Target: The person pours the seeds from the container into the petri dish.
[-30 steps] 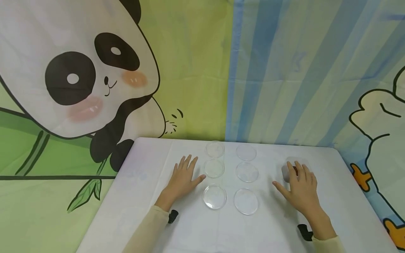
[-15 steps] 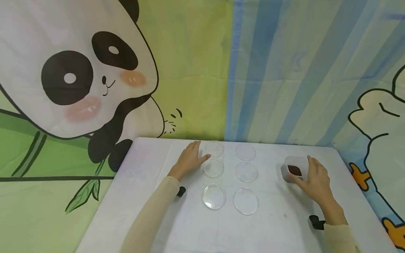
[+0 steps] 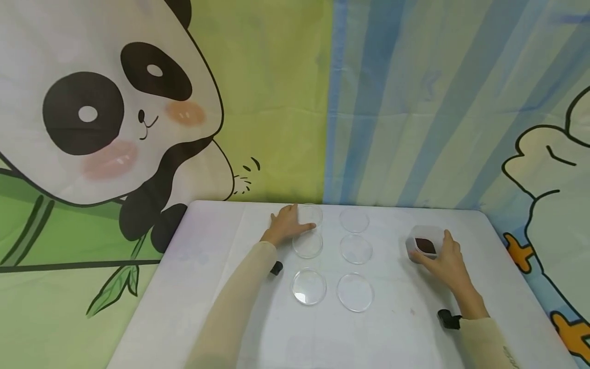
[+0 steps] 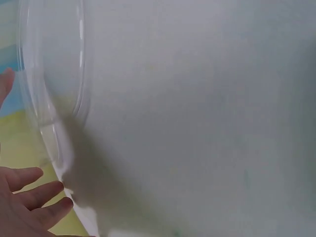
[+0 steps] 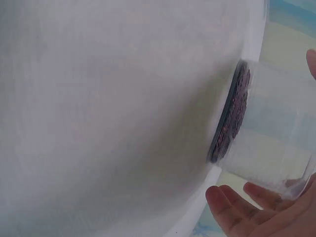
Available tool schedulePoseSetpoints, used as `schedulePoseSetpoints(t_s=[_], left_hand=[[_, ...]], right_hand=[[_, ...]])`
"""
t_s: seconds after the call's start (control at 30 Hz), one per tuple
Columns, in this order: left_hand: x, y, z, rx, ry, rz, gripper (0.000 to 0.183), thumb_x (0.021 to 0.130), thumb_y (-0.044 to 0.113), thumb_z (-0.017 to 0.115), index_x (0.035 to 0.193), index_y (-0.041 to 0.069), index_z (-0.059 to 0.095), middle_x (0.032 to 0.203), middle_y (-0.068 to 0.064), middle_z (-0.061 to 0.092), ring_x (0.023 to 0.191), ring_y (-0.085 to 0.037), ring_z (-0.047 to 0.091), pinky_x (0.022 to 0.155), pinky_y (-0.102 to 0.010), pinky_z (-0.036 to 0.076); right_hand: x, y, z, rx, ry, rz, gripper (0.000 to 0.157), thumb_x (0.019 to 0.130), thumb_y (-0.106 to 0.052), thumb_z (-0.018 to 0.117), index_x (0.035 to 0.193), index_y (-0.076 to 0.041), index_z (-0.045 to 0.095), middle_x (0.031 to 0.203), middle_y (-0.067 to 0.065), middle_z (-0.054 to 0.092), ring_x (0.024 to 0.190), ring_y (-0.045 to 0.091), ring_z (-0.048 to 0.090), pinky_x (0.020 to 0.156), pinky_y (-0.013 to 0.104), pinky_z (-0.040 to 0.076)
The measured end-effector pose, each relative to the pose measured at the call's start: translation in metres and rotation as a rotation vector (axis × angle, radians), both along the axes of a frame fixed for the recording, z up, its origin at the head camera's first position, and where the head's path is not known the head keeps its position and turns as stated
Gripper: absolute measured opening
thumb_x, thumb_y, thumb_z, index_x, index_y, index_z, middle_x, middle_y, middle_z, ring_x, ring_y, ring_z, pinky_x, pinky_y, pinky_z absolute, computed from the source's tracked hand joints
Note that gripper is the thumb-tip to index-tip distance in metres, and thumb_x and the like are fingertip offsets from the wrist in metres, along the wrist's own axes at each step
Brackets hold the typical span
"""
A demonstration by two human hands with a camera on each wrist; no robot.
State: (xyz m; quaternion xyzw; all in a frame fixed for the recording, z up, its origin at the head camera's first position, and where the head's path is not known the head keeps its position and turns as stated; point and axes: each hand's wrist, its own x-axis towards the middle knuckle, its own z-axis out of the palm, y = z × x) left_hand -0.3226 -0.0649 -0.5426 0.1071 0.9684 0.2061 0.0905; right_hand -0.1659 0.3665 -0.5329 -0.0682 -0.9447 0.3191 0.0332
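Shallow clear round dishes stand on the table in two columns. At the far left dish (image 3: 311, 211), my left hand (image 3: 287, 224) reaches around the left side, thumb and fingers spread apart. The left wrist view shows that hand's fingers (image 4: 42, 195) beside the clear dish rim (image 4: 81, 54), with a gap between. On the right, my right hand (image 3: 447, 264) is around a clear plastic container (image 3: 415, 236) holding dark reddish-brown grains (image 5: 234, 111). Its thumb lies along the near left side and its fingers along the right. Firm contact cannot be made out.
Nearer along the left column are a middle dish (image 3: 308, 245) and a near dish (image 3: 309, 287). The right column has a far dish (image 3: 354, 221), a middle dish (image 3: 356, 249) and a near dish (image 3: 355, 292). A printed curtain (image 3: 276, 102) hangs behind the white table (image 3: 392, 333).
My left hand has moved away from me, up to the far left dish. The right hand has shifted from above the container to around its near and right sides. The view has turned slightly.
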Motion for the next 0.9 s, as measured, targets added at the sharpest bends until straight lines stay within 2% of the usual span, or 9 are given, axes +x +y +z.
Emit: schedulePoseSetpoints(t_s=[0.2, 0.43, 0.6, 0.77, 0.9], left_hand=[[0.0, 0.003, -0.001, -0.008, -0.006, 0.021, 0.106, 0.082, 0.073, 0.064, 0.155, 0.002, 0.033, 0.153, -0.019, 0.04, 0.143, -0.034, 0.032, 0.107, -0.075, 0.015], [0.001, 0.004, 0.0, 0.0, -0.003, 0.021, 0.101, 0.083, 0.071, 0.064, 0.152, 0.003, 0.037, 0.152, -0.019, 0.041, 0.143, -0.035, 0.032, 0.107, -0.075, 0.015], [0.002, 0.003, 0.0, 0.009, -0.007, 0.022, 0.101, 0.082, 0.071, 0.065, 0.153, 0.004, 0.038, 0.152, -0.018, 0.041, 0.143, -0.035, 0.032, 0.108, -0.074, 0.015], [0.003, 0.002, 0.002, 0.028, -0.019, 0.023, 0.102, 0.081, 0.069, 0.068, 0.153, 0.004, 0.037, 0.152, -0.018, 0.041, 0.144, -0.034, 0.032, 0.108, -0.074, 0.013], [0.004, 0.002, 0.003, 0.044, -0.014, 0.027, 0.099, 0.083, 0.066, 0.069, 0.153, 0.003, 0.038, 0.152, -0.019, 0.041, 0.144, -0.035, 0.032, 0.109, -0.074, 0.012]], right_hand=[[-0.001, -0.008, 0.001, -0.007, 0.005, -0.04, 0.124, 0.085, -0.052, 0.075, 0.152, 0.014, -0.007, 0.143, 0.051, 0.014, 0.125, 0.066, 0.028, 0.092, 0.077, 0.033], [-0.003, -0.012, -0.003, -0.072, 0.108, -0.116, 0.119, 0.083, -0.044, 0.08, 0.152, 0.014, 0.002, 0.135, 0.045, 0.033, 0.121, 0.059, 0.035, 0.092, 0.07, 0.037], [-0.008, -0.019, 0.001, -0.137, 0.166, -0.152, 0.115, 0.082, -0.038, 0.083, 0.155, 0.009, 0.006, 0.141, 0.039, 0.037, 0.122, 0.055, 0.041, 0.094, 0.065, 0.038], [-0.016, -0.031, 0.009, -0.198, 0.187, -0.128, 0.115, 0.081, -0.036, 0.084, 0.157, 0.003, 0.006, 0.148, 0.034, 0.037, 0.126, 0.054, 0.042, 0.096, 0.064, 0.038], [-0.027, -0.046, 0.016, -0.185, 0.218, -0.065, 0.111, 0.08, -0.031, 0.085, 0.156, 0.004, 0.012, 0.149, 0.031, 0.038, 0.129, 0.052, 0.041, 0.097, 0.065, 0.038]])
